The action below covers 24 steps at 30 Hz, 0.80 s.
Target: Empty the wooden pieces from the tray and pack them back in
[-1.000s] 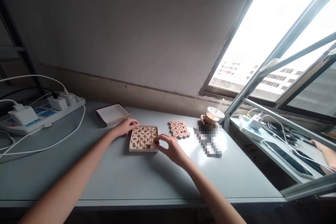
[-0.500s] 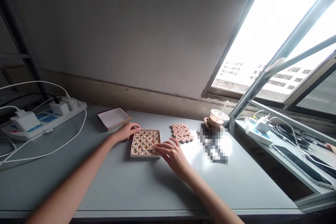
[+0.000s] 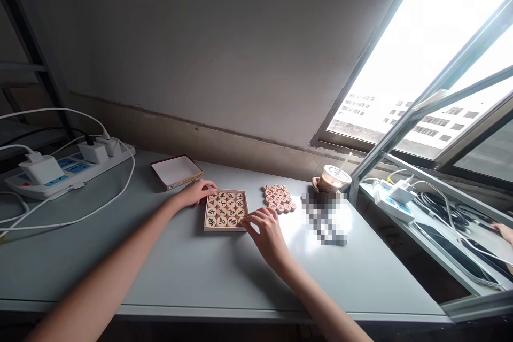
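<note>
A shallow white box point(image 3: 225, 229) holds rows of round wooden Chinese chess pieces point(image 3: 222, 212) with black characters. My left hand point(image 3: 197, 192) grips its far left corner, fingers bent over the rim. At the near right corner, the fingertips of my right hand point(image 3: 262, 230) are pinched together on a chess piece, which they largely hide. To the right, several pieces with red characters point(image 3: 279, 198) lie packed together on the table. The upturned box lid point(image 3: 176, 170) rests behind my left hand.
A lidded drink cup with a straw point(image 3: 334, 178) stands at the back right, beside a pixelated patch. At left lies a power strip point(image 3: 76, 171) with plugs and a looping white cable point(image 3: 120, 192). Metal frame bars and another person's hand point(image 3: 504, 232) are at right.
The view has tilted slightly, so the table sits higher in the picture. My right fingertips have drawn back a little to the box's near right corner; my left hand stays at the box.
</note>
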Motion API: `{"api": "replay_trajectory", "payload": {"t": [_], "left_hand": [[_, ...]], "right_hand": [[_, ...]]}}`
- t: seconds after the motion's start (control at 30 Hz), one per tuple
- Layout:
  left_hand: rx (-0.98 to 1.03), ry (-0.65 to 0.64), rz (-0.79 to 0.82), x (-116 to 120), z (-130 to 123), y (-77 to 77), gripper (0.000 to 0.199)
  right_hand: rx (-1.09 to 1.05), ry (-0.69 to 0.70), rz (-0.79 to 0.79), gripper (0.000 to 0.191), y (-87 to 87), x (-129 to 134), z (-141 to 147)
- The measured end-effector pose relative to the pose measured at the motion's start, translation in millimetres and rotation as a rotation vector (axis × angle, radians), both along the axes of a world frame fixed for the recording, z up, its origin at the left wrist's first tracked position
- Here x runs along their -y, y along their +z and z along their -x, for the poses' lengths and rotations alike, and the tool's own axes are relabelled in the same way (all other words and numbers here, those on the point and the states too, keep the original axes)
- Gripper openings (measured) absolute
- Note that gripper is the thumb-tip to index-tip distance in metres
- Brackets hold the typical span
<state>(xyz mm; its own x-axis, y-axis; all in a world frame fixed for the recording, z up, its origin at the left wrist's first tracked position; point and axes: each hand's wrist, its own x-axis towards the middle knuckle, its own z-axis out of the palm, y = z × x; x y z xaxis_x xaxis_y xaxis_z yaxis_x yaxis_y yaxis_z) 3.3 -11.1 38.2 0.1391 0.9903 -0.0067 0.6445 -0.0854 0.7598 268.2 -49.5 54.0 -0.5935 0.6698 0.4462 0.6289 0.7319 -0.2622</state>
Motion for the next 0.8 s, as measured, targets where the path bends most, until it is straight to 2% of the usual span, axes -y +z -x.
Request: {"api": "replay_trajectory", "payload": {"t": [0.27,0.4,0.6,0.8], "left_hand": [[0.009,-0.004,0.000,0.2,0.6,0.2,0.052],[0.010,0.002,0.006,1.3,-0.1,1.4,0.051],[0.020,0.003,0.017,0.8,0.4,1.1,0.051],[-0.012,-0.015,-0.014,-0.1,0.7,0.0,0.048]], "right_hand": [[0.150,-0.014,-0.199,0.025,3.6,3.6,-7.1],[0.237,0.012,-0.208,0.032,5.4,-0.9,-6.3],[0.247,-0.030,-0.221,0.028,1.7,-3.8,-11.8],[0.269,0.003,-0.183,0.041,1.7,-9.2,-2.6]]}}
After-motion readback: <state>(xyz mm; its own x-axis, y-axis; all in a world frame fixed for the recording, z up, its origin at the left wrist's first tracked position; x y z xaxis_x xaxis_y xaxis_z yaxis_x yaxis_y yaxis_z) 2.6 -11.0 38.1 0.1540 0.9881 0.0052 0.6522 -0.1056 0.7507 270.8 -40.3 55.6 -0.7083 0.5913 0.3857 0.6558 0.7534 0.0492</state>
